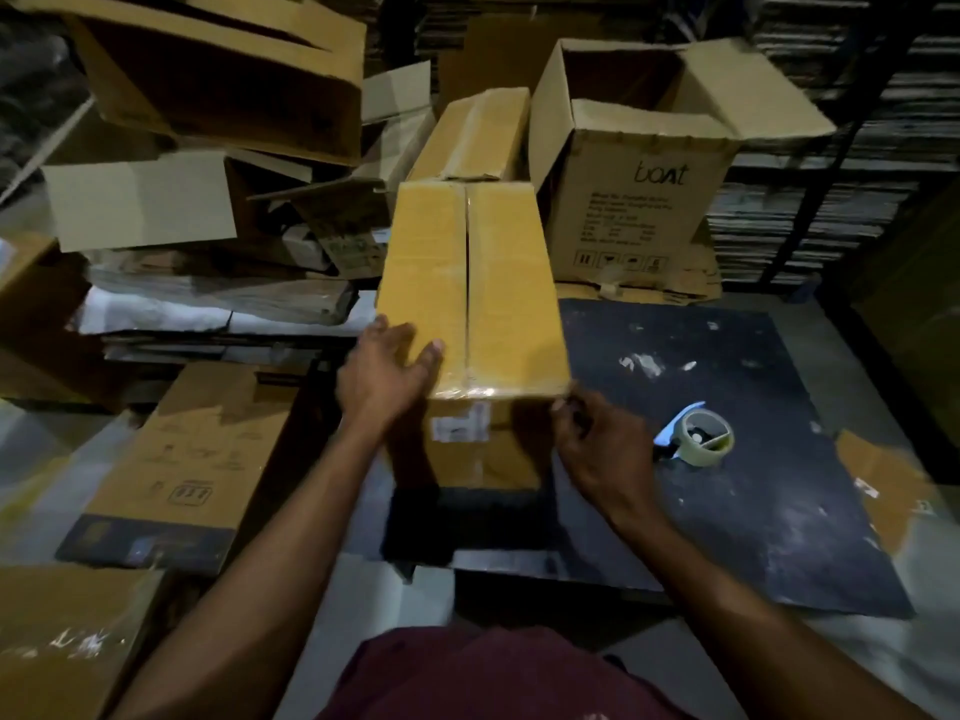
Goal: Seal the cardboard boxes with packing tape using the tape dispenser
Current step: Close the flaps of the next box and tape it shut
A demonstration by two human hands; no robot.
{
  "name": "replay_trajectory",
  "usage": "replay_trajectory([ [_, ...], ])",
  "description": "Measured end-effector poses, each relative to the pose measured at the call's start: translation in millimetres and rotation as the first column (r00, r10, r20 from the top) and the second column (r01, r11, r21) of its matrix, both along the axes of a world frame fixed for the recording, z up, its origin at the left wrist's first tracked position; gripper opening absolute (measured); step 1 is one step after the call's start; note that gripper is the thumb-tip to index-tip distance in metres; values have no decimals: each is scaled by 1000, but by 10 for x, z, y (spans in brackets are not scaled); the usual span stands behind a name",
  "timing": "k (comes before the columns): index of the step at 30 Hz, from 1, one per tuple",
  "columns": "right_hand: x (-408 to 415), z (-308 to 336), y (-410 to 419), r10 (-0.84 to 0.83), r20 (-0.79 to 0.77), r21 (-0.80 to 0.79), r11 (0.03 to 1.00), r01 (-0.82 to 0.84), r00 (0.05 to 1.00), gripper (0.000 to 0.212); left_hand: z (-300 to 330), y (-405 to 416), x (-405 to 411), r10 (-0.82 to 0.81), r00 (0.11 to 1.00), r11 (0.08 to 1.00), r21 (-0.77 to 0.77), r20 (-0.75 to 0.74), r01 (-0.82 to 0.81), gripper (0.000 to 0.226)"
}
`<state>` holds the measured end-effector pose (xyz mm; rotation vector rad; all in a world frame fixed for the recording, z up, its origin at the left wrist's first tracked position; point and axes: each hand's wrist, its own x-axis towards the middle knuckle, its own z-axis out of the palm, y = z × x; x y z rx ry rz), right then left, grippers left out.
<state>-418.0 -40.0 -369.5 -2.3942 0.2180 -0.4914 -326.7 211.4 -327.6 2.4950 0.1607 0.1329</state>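
Note:
A closed tan cardboard box (498,288) stands in front of me on a dark board (727,511), with clear tape glinting along its top seam and near edge. My left hand (387,374) lies on the box's near left corner, thumb on the top, fingers down the left side. My right hand (597,449) is at the near right corner, fingertips curled against the box's edge; whether they pinch tape I cannot tell. The tape dispenser (698,433), blue handle with a clear tape roll, lies on the board to the right of my right hand, untouched.
An open box printed "boat" (639,200) stands behind right. Another closed box (475,135) sits behind the main one. Piled open and flattened cartons (208,96) crowd the left side. A flattened carton (192,459) lies near left. Shelving (857,148) fills the back right.

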Motion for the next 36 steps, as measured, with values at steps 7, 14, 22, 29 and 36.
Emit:
replay_trajectory([
  [7, 260, 541, 351, 455, 22, 152, 879, -452, 890, 17, 414, 688, 250, 50, 999, 986, 160, 19, -52, 52],
  [14, 1596, 549, -343, 288, -401, -445, 768, -459, 870, 82, 219, -550, -415, -207, 977, 940, 268, -42, 211, 78],
  [22, 1148, 339, -308, 198, -351, -655, 646, -391, 915, 87, -86, -225, -190, -342, 932, 770, 532, -120, 351, 75],
  [29, 716, 463, 315, 571, -256, -503, 610, -612, 780, 56, 32, 968, 401, -199, 980, 778, 607, -10, 164, 56],
  [36, 1008, 679, 143, 442, 72, -33, 897, -441, 894, 38, -291, 198, -213, 276, 952, 901, -381, 132, -209, 75],
])
